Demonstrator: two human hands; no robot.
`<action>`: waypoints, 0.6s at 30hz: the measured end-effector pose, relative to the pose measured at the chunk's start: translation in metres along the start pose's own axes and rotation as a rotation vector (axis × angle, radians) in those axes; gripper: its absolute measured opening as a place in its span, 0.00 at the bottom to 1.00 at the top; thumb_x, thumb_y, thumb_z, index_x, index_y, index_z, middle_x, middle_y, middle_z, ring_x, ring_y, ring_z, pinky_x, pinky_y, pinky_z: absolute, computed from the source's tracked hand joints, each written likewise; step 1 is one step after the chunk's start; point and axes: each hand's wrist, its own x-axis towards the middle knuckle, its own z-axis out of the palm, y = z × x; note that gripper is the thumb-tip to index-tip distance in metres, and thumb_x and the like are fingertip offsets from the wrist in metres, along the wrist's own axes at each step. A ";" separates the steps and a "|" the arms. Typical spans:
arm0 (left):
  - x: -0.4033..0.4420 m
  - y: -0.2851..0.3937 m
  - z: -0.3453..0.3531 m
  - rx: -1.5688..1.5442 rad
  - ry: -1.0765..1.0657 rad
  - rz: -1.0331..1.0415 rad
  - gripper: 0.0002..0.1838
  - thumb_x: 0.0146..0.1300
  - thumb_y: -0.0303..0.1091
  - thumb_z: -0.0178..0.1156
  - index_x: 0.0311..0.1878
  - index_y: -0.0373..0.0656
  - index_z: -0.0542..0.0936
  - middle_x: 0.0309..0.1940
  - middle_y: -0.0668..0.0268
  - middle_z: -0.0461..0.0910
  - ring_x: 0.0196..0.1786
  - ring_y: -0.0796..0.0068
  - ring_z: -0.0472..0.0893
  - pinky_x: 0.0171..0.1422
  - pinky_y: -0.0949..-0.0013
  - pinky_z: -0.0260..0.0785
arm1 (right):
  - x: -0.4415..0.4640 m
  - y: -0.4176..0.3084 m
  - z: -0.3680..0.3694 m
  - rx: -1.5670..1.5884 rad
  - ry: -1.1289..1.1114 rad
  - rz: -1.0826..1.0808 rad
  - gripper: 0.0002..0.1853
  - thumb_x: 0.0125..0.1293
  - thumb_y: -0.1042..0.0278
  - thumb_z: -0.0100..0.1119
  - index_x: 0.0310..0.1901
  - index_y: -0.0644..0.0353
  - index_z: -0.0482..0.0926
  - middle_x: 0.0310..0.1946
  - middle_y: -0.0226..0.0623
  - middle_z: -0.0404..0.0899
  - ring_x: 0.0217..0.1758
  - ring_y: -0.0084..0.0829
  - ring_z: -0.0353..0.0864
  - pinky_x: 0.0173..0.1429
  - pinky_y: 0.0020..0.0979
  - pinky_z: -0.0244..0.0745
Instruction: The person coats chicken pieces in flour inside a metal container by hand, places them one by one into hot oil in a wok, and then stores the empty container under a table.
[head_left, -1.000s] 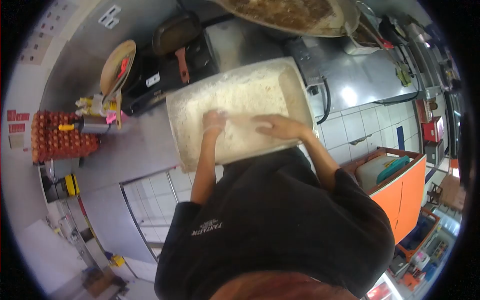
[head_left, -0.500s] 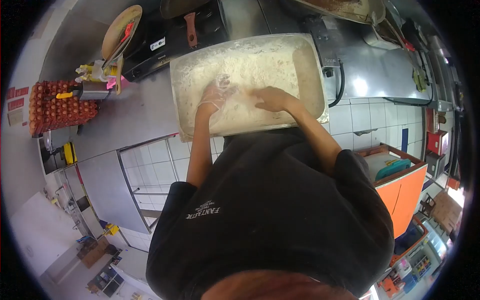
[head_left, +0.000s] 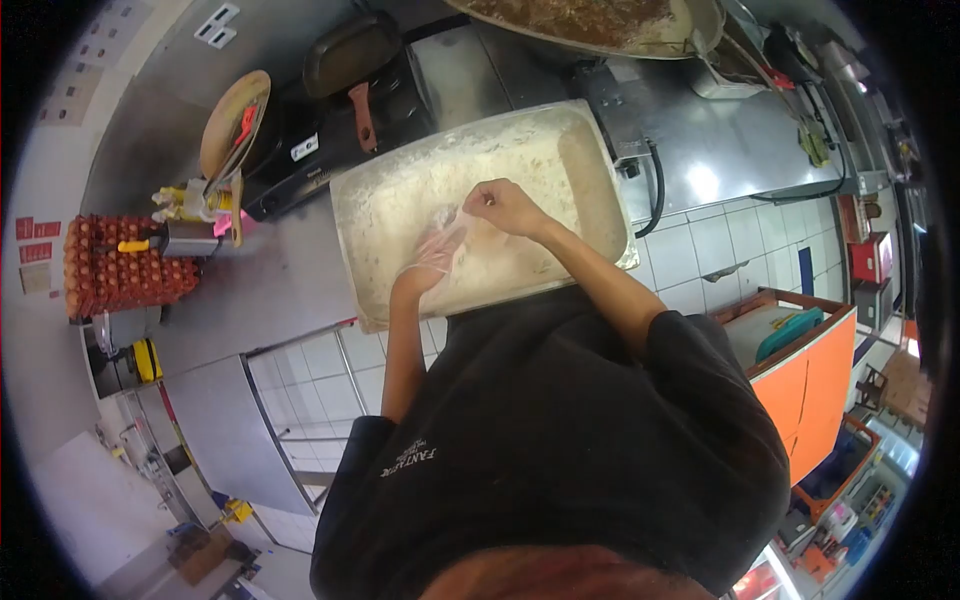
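Observation:
A large rectangular metal tray [head_left: 345, 262] holds pale flour [head_left: 400, 215] spread over its bottom. My left hand [head_left: 437, 248], in a clear plastic glove, is just above the flour in the middle of the tray, fingers stretched out and a little blurred. My right hand [head_left: 508, 208] is bare and held over the flour beside the left fingertips. Its fingers are curled into a pinch; whatever may be between them is too small to make out.
Beyond the tray, a wide pan [head_left: 600, 22] holds brown bubbling liquid. A stove with a red-handled square pan [head_left: 350, 55] stands at the upper left. Stacked egg trays [head_left: 125, 265] are at the far left, and an orange cabinet [head_left: 805, 390] stands at the right.
My right hand has risen from the flour and moved left, its fingers now curled into a pinch. The left hand has turned slightly towards it. The view has tilted, showing more of the far pan.

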 end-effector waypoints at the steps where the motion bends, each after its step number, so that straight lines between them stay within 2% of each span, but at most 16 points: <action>1: -0.003 -0.001 0.002 0.054 -0.044 0.034 0.29 0.76 0.47 0.49 0.71 0.36 0.67 0.67 0.47 0.72 0.70 0.57 0.72 0.74 0.63 0.62 | 0.001 -0.002 -0.003 -0.044 0.056 0.005 0.11 0.63 0.64 0.66 0.37 0.65 0.86 0.29 0.37 0.85 0.34 0.25 0.81 0.43 0.30 0.76; 2: -0.006 0.000 0.003 0.107 -0.087 0.070 0.29 0.77 0.47 0.47 0.72 0.37 0.67 0.68 0.46 0.71 0.71 0.57 0.71 0.75 0.63 0.61 | 0.004 -0.002 -0.007 -0.048 0.067 0.001 0.11 0.63 0.64 0.66 0.37 0.65 0.86 0.29 0.37 0.85 0.34 0.25 0.81 0.43 0.30 0.76; 4: -0.006 0.003 0.006 -0.031 -0.129 0.037 0.31 0.81 0.51 0.36 0.74 0.38 0.65 0.73 0.52 0.66 0.73 0.60 0.68 0.77 0.61 0.58 | 0.008 -0.002 -0.012 0.034 0.059 0.061 0.11 0.64 0.64 0.65 0.39 0.65 0.86 0.31 0.36 0.85 0.33 0.25 0.80 0.40 0.31 0.76; 5: -0.005 0.021 0.001 -0.024 -0.126 0.046 0.31 0.81 0.51 0.36 0.74 0.38 0.65 0.73 0.52 0.66 0.73 0.60 0.68 0.77 0.61 0.58 | 0.008 -0.009 -0.016 0.032 0.066 0.053 0.11 0.64 0.64 0.65 0.39 0.65 0.86 0.31 0.36 0.85 0.33 0.25 0.80 0.40 0.31 0.76; 7: -0.005 0.069 -0.016 -1.036 -0.052 -0.279 0.33 0.80 0.54 0.37 0.75 0.36 0.63 0.73 0.53 0.66 0.72 0.59 0.69 0.76 0.60 0.59 | -0.001 -0.032 -0.021 0.397 0.030 0.352 0.12 0.68 0.63 0.63 0.44 0.63 0.86 0.33 0.32 0.85 0.34 0.21 0.77 0.35 0.28 0.73; 8: -0.003 0.064 -0.014 -1.031 -0.051 -0.272 0.33 0.80 0.54 0.37 0.75 0.36 0.63 0.73 0.53 0.66 0.72 0.59 0.69 0.76 0.60 0.59 | -0.005 -0.037 -0.020 0.397 0.033 0.344 0.12 0.68 0.63 0.63 0.44 0.63 0.86 0.33 0.32 0.85 0.34 0.21 0.77 0.35 0.28 0.73; 10: 0.002 0.049 -0.006 -1.325 0.019 -0.258 0.37 0.80 0.57 0.36 0.76 0.34 0.60 0.72 0.52 0.66 0.72 0.58 0.69 0.76 0.58 0.60 | -0.012 -0.044 -0.017 0.138 -0.215 0.266 0.13 0.68 0.62 0.63 0.45 0.63 0.86 0.36 0.35 0.86 0.38 0.22 0.80 0.39 0.29 0.75; 11: 0.002 0.056 -0.011 -1.322 0.021 -0.253 0.37 0.80 0.57 0.36 0.76 0.34 0.60 0.72 0.52 0.66 0.72 0.58 0.69 0.76 0.58 0.60 | -0.010 -0.034 -0.015 0.136 -0.213 0.261 0.13 0.68 0.62 0.63 0.45 0.63 0.86 0.36 0.35 0.86 0.38 0.22 0.80 0.39 0.29 0.75; 13: -0.002 0.069 -0.019 -1.309 -0.048 -0.238 0.37 0.79 0.59 0.37 0.76 0.36 0.60 0.71 0.52 0.67 0.71 0.57 0.69 0.76 0.55 0.59 | -0.005 -0.014 -0.010 0.040 -0.220 -0.078 0.13 0.68 0.62 0.64 0.45 0.63 0.86 0.37 0.36 0.87 0.41 0.24 0.83 0.45 0.30 0.76; 14: -0.001 0.067 -0.019 -1.305 -0.045 -0.227 0.37 0.79 0.59 0.37 0.76 0.36 0.60 0.71 0.52 0.67 0.71 0.57 0.69 0.76 0.55 0.59 | -0.003 -0.012 -0.012 0.026 -0.229 -0.019 0.12 0.68 0.63 0.64 0.44 0.63 0.86 0.37 0.37 0.87 0.43 0.25 0.84 0.49 0.30 0.76; 16: -0.001 0.063 -0.017 -1.322 -0.066 -0.261 0.37 0.79 0.59 0.37 0.76 0.35 0.59 0.73 0.54 0.66 0.71 0.59 0.69 0.73 0.57 0.60 | -0.002 -0.009 -0.013 0.022 -0.213 -0.027 0.12 0.68 0.63 0.65 0.43 0.64 0.86 0.36 0.37 0.87 0.42 0.25 0.84 0.49 0.30 0.76; 18: -0.002 0.062 -0.017 -1.351 -0.071 -0.232 0.37 0.79 0.59 0.37 0.77 0.37 0.59 0.73 0.54 0.65 0.72 0.58 0.68 0.75 0.55 0.58 | -0.001 -0.007 -0.015 0.022 -0.197 -0.032 0.12 0.68 0.63 0.65 0.42 0.64 0.86 0.35 0.37 0.87 0.41 0.25 0.84 0.48 0.30 0.76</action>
